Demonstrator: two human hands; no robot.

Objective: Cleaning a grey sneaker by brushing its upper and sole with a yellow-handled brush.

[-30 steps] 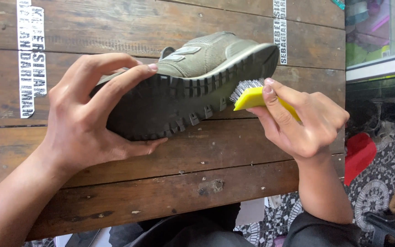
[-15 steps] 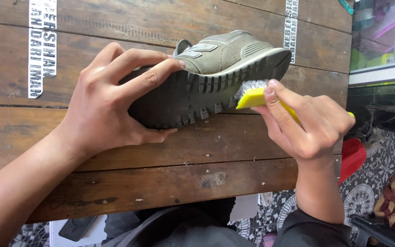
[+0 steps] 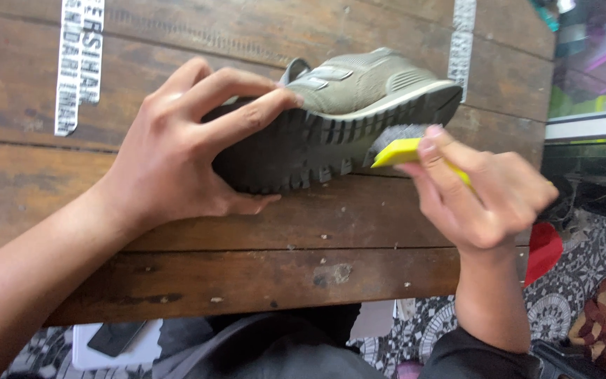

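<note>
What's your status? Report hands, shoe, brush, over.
Left hand grips the olive shoe, tipped on its side, sole toward camera. Right hand holds the yellow brush, bristles at the sole's toe end. Nothing in the way on the wooden table.

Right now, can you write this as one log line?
left hand: holds grey shoe tipped, sole out | right hand: yellow brush at sole | surface: wooden table

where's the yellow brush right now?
Head view, right of centre: the yellow brush is in the right hand, bristles against the shoe's sole near its right end.
</note>
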